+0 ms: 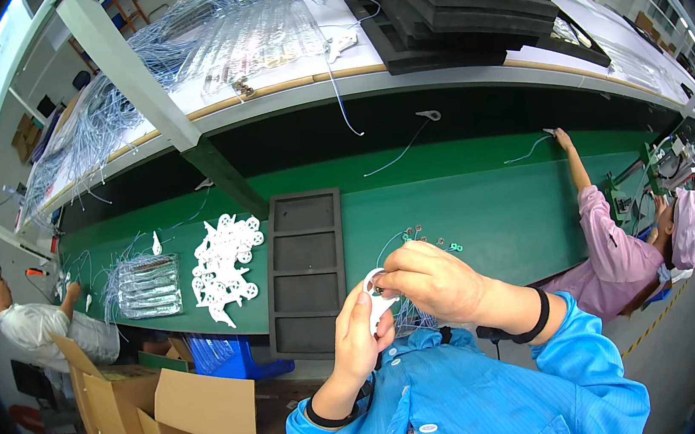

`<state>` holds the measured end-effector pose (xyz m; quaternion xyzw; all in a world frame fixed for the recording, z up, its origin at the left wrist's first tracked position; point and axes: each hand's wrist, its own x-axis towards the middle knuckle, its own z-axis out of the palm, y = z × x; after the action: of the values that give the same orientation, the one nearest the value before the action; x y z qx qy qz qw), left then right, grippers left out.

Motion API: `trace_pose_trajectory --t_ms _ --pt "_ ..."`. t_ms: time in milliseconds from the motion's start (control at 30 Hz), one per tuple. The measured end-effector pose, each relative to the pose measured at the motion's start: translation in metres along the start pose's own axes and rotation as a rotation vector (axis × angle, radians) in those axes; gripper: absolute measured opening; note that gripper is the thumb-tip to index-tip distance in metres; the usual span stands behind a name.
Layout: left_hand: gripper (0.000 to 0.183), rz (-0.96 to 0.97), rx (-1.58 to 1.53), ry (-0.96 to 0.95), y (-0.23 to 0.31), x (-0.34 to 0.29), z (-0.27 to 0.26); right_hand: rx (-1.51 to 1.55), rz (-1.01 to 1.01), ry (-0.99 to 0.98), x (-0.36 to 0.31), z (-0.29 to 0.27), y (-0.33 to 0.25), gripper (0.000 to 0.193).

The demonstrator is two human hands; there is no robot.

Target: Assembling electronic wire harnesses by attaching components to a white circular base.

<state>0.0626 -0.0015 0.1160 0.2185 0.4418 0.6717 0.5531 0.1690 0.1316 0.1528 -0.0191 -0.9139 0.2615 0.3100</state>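
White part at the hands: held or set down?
Held: the left hand grips the white part, and the right hand is at its upper end.

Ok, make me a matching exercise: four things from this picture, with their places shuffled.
Things:
1. White plastic part
2. Heap of white pieces
3. Blue bin
4. Stack of dark foam trays

Places:
A. On the raised shelf
B. Beside the open cardboard box
C. In the left hand
D. On the green table, left of the divided tray

Pairs: 1-C, 2-D, 3-B, 4-A
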Motion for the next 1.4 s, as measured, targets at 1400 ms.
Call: trace_pose_trajectory --t_ms 1400 --pt "0.040 0.058 0.168 0.176 -0.006 0.011 0.008 -0.175 0.027 0.006 -0.004 0.023 0.009 0.021"
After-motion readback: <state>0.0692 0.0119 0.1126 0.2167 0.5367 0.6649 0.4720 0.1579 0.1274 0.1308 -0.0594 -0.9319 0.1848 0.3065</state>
